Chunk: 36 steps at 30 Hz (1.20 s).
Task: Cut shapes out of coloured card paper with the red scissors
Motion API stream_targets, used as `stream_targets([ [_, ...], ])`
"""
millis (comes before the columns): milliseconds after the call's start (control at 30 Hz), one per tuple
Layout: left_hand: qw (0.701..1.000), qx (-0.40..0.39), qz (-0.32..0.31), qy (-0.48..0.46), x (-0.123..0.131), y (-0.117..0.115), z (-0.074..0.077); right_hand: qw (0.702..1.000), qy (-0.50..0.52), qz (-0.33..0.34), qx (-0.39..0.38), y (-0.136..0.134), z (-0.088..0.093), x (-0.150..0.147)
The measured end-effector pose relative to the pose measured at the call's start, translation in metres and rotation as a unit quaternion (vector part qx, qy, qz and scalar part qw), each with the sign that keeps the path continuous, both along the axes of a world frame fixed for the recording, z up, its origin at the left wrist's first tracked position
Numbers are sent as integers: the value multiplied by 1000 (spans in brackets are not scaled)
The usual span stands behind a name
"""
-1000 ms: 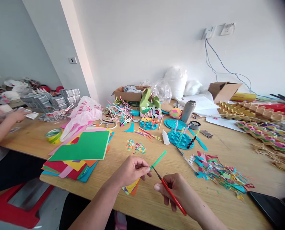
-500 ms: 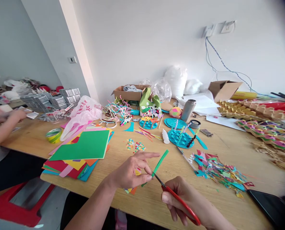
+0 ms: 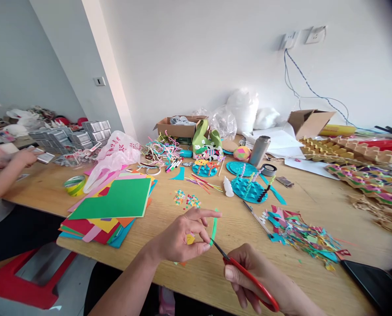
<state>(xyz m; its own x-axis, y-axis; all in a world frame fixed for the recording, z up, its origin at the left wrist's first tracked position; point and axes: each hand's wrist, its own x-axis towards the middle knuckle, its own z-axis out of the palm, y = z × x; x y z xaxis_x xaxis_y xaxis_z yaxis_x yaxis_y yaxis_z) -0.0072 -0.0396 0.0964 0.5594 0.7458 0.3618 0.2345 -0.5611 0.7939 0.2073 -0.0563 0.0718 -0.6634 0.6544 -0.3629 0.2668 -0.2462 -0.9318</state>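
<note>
The left hand [image 3: 182, 239] pinches a narrow green strip [image 3: 214, 228] between the thumb and a bent finger; its index finger is stretched out straight, the other fingers are half curled. The strip is thin and flat, perhaps of paper or foam, and stands up from the pinch, above the table [image 3: 163, 197]. The right hand [image 3: 253, 261] is closed around the scissors [image 3: 248, 274], with smooth red handles and slim dark metal blades. The blade tips are at the lower end of the strip, just beside the left thumb; whether they bite into it, I cannot tell.

The table has a pale wood grain. At the left lies a stack of flat coloured sheets [image 3: 116, 204], the top one plain green with a corner cut away. Beyond the hands are two small heaps of confetti-like dots [image 3: 193, 201], and a bumpy blue disc [image 3: 248, 189] carrying fuzzy stems. To the right spreads a loose pile of jagged, many-coloured scraps [image 3: 304, 239]. Farther back stands a cylindrical bottle [image 3: 260, 151] of brushed grey metal.
</note>
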Motion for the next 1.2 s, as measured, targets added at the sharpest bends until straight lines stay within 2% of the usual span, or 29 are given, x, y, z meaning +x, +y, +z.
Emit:
stream_targets([
  [133,998,-41,-41,-39,0,-1,1,1000,2,12,-18,-2,-2,2],
  [233,995,-63,-44,-58,0,-1,-2,999,8,6,-32,-2,-3,3],
  [567,996,-55,-13,-75,1,2,-15,999,35,-4,-37,1,-11,3],
  [667,994,-72,5,-77,0,2,-17,999,41,-11,-28,-1,-8,2],
  [733,989,-112,18,-99,0,4,-18,998,49,-32,-4,0,-5,2],
  [833,955,-223,29,-193,-1,8,-23,991,66,-95,64,5,2,1],
  [933,894,-313,44,-318,-2,13,-26,975,60,-164,140,13,10,-1],
  [1033,843,-368,45,-391,-2,17,-28,953,53,-229,190,22,12,-8],
  [1100,828,-389,47,-401,-1,18,-28,945,60,-246,209,28,10,-15],
  [1200,823,-405,72,-392,1,23,-26,945,64,-235,217,40,5,-21],
])
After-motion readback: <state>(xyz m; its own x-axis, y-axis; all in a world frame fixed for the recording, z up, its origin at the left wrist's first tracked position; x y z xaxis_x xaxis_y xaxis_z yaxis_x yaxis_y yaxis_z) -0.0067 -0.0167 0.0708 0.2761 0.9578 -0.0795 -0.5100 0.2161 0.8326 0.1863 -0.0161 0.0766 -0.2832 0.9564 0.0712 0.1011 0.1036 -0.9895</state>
